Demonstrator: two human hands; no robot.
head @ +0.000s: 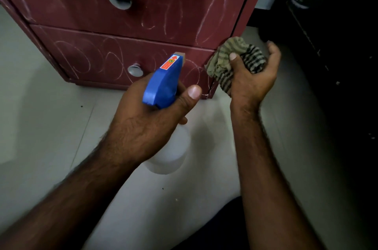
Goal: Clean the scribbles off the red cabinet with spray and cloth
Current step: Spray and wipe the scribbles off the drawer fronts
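The red cabinet (167, 10) fills the top of the view, its two drawer fronts covered in white scribbles, each with a round chrome knob. My left hand (147, 125) grips a spray bottle (162, 84) with a blue trigger head and white body. Its nozzle points at the lower drawer, close to the front. My right hand (252, 78) holds a bunched striped cloth (243, 61) beside the cabinet's lower right corner, close to it; I cannot tell whether the cloth touches it.
Pale floor tiles (41, 127) lie under and around the cabinet. A dark piece of furniture (337, 45) stands to the right, leaving a narrow gap. A dark-clothed knee (221, 227) shows at the bottom.
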